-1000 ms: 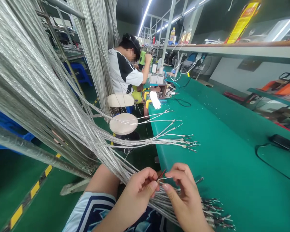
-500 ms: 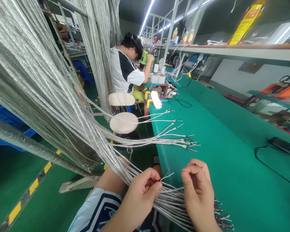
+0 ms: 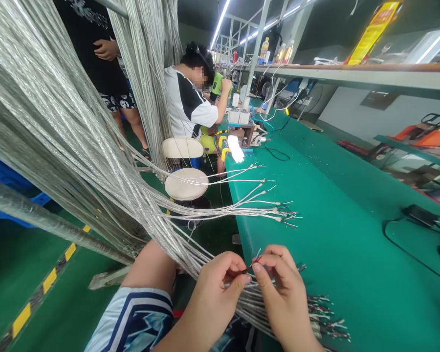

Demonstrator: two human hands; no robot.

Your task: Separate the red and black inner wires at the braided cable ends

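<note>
My left hand pinches one cable near its end, where thin coloured wires come out between finger and thumb. Closed at those same wires is my right hand, its thumb and forefinger on the dark red and pale strands. Beneath both hands runs a bundle of silver braided cables, and its split ends lie on the green bench to the right of my right hand. A smaller group of cable ends rests on the bench edge farther ahead.
Thick hanks of silver cable hang from a metal rack on the left. Ahead, a seated co-worker holds a green heat gun. Another person stands behind the hanks. A black adapter with its cord lies on the green bench.
My right hand has moved left to the wire end held by my left hand and now pinches it. A standing person has come into view behind the hanging cables.
</note>
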